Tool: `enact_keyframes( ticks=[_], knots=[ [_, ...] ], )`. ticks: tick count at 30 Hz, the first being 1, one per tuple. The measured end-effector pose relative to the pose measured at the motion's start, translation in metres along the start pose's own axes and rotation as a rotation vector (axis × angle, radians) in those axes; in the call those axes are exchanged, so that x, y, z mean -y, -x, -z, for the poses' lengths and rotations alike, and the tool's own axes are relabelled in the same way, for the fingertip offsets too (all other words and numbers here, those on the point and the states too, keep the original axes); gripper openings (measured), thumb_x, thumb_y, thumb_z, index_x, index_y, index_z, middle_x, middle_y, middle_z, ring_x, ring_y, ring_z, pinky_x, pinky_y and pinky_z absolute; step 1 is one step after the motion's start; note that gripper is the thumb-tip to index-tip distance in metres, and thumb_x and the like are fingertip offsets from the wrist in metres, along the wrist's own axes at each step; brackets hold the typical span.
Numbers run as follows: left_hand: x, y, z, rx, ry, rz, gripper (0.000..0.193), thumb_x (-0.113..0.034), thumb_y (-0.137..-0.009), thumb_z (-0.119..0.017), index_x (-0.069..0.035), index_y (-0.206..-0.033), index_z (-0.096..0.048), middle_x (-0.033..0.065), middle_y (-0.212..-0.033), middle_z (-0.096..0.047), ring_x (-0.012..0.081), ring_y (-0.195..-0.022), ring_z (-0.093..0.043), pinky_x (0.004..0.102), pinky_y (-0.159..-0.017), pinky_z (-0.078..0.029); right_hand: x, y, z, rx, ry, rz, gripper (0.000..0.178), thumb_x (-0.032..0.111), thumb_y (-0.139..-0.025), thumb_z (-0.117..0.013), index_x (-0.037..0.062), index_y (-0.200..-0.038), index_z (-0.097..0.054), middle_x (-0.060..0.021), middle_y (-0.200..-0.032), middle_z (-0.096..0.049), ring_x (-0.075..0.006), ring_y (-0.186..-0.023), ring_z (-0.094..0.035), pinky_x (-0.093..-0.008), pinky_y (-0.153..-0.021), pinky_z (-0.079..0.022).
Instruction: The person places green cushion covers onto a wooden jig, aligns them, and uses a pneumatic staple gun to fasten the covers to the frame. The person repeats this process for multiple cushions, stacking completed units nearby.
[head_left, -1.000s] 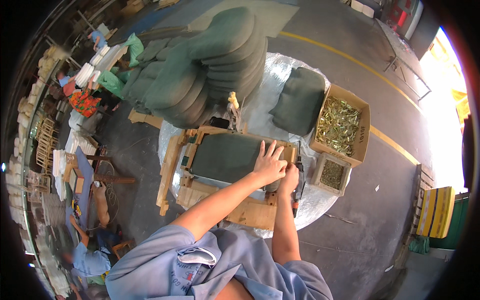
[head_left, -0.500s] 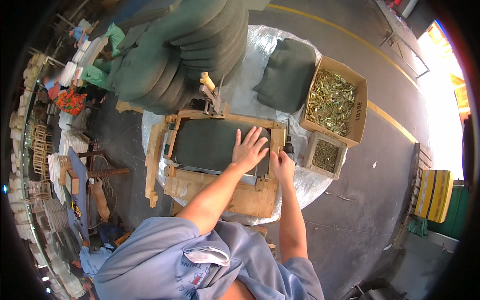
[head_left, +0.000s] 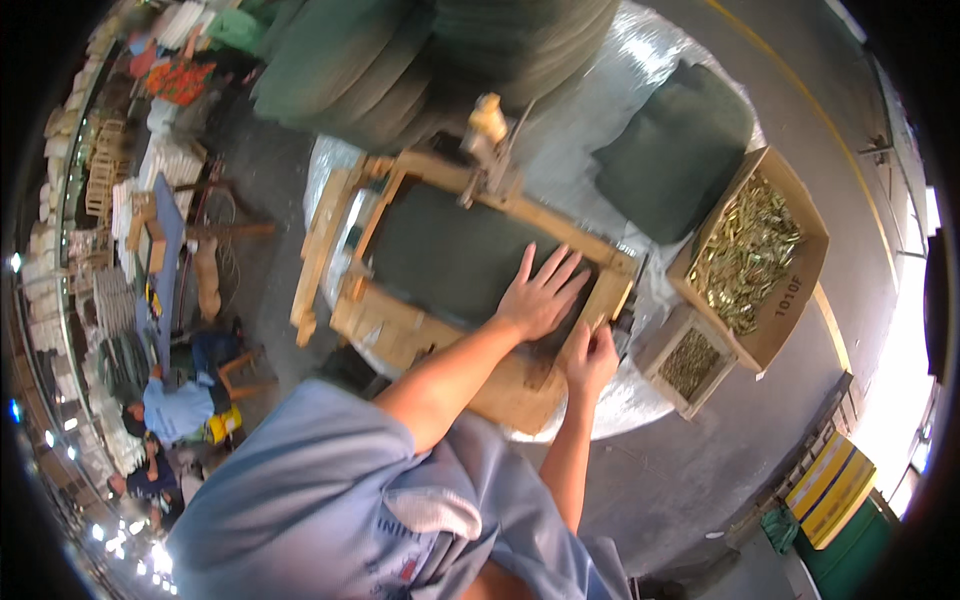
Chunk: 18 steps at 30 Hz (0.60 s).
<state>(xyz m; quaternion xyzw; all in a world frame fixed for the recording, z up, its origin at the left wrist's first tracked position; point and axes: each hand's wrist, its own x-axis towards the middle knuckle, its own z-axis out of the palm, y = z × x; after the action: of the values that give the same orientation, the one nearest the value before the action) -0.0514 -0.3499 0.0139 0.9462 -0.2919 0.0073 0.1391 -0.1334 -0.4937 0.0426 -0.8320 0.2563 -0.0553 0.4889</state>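
Observation:
A dark green fabric-covered pad (head_left: pixel 430 250) lies inside a wooden frame (head_left: pixel 565 228) on the work surface. My left hand (head_left: pixel 540 302) rests flat on the pad's right end, fingers spread. At the frame's right rail, my right hand (head_left: pixel 590 362) is closed with thumb and fingers together; whatever it may hold is hidden. Just beyond those fingers, a black tool (head_left: pixel 624 325) shows in part beside the rail. A metal clamp (head_left: pixel 488 165) with a yellowish handle is mounted on the far rail.
Stacked dark green pads (head_left: pixel 400 70) rise at the far left; a single pad (head_left: pixel 675 150) lies on the plastic-wrapped surface (head_left: pixel 570 125). To the right, a cardboard box (head_left: pixel 795 310) holds many brass-coloured pieces, beside a smaller tray (head_left: pixel 655 375) of small parts. People sit in the left background.
My view has turned and shifted, so the frame appears tilted and the boxes sit farther right. My left hand stays flat on the pad, and my right hand stays by the right rail.

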Motion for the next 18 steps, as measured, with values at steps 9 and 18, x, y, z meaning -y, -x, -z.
enact_keyframes(
  ticks=[9,18],
  knots=[
    [0.054,0.043,0.031,-0.179,0.291,0.129,0.053,-0.025,-0.105,-0.060,-0.001,-0.152,-0.053,0.0217,-0.161,-0.049,0.0408,-0.153,-0.044,0.0646,-0.126,-0.029,0.039,-0.027,-0.003,0.085,0.181,0.319,0.015,0.022,-0.101,-0.072,0.0071,-0.100,-0.072,-0.0136,-0.102,-0.071,-0.0369,-0.102,-0.066,-0.0460,-0.090,-0.051],
    [0.227,0.178,0.062,-0.189,-0.094,0.624,0.071,-0.032,-0.107,-0.058,0.010,-0.159,-0.037,0.0304,-0.166,-0.043,0.0444,-0.152,-0.045,0.0540,-0.127,-0.035,0.050,-0.089,-0.079,-0.087,0.373,0.619,0.039,0.027,-0.105,-0.063,0.0093,-0.140,-0.065,-0.0187,-0.143,-0.064,-0.0410,-0.139,-0.056,-0.0535,-0.117,-0.043]
  ],
)
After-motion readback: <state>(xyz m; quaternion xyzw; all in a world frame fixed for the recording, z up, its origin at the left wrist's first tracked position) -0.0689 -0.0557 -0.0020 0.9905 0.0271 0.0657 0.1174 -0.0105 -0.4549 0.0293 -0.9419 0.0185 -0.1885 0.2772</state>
